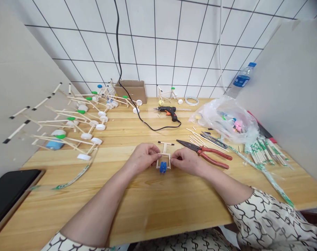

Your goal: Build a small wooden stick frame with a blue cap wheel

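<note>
Between my two hands is a small wooden stick frame (164, 153), a rectangle with a T-shaped handlebar that has black ends. A blue wheel (163, 167) sits at the near side of the frame. My left hand (145, 157) pinches the left side of the frame with thumb and fingertips. On the opposite side, my right hand (186, 161) has its fingers closed at the frame's right edge. Red-handled pliers (204, 153) lie just beyond my right hand, their jaws pointing left.
Several stick tricycle models (77, 122) with white wheels stand at left. A black glue gun (169, 112) lies behind, its cord crossing the table. At right are loose sticks (197, 136), snips (214, 140), a plastic bag (226, 118), wrapped sticks (265, 153) and a bottle (242, 80). A phone (12, 195) lies at left.
</note>
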The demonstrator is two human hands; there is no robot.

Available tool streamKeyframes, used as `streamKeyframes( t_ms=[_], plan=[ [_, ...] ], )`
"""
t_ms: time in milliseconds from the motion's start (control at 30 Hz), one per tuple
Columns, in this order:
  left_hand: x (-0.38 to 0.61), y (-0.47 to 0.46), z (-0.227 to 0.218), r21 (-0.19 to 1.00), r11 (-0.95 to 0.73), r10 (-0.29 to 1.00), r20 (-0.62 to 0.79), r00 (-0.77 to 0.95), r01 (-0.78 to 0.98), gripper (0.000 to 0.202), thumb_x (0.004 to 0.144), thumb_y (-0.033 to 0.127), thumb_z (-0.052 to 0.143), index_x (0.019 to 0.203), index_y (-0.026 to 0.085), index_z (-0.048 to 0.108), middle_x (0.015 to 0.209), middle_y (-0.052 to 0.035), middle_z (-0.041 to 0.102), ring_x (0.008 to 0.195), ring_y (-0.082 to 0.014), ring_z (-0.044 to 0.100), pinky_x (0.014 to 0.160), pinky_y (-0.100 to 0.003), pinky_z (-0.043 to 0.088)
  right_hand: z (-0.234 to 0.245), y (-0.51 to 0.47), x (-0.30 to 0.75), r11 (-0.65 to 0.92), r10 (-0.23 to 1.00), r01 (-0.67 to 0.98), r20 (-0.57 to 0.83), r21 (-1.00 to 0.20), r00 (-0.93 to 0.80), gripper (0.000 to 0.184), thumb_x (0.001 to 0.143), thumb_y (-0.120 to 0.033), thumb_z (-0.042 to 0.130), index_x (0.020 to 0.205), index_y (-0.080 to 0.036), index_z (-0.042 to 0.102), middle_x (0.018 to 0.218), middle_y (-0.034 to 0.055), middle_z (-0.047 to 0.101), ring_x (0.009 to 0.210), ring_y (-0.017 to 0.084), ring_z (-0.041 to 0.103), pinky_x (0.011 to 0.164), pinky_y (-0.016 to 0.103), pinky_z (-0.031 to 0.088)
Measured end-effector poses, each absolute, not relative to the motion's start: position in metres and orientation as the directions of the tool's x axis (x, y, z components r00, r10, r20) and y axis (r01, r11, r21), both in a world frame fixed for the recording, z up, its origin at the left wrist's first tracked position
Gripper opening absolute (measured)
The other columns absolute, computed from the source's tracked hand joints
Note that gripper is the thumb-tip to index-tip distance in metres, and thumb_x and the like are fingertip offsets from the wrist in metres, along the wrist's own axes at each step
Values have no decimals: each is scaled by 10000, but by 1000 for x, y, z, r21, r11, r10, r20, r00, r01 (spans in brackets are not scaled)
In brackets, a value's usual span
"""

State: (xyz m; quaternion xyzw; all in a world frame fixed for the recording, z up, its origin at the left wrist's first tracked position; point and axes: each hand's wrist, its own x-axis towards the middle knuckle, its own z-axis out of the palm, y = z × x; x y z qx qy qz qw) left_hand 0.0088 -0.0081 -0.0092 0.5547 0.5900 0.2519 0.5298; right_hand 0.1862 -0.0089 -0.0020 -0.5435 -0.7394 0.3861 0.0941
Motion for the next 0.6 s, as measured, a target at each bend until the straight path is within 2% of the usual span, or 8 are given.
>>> streamKeyframes(
  t_ms=[367,600],
  plan=[
    [9,-10,-11,882,207,938,-302,171,423,165,648,310,632,702,161,585,441,26,548,435,-131,515,422,-217,345,-7,-9,185,177,891,767,-231,-617,-391,204,708,-212,496,530,-143,567,469,-38,439,466,77,370,431,202,237],
    [9,-10,-10,881,225,928,-324,183,417,167,643,313,628,701,161,590,448,28,547,445,-131,516,436,-221,353,-11,-10,186,242,889,773,-185,-586,-419,186,709,-195,480,559,-153,583,535,-12,529,511,91,422,474,216,267]
  ],
)
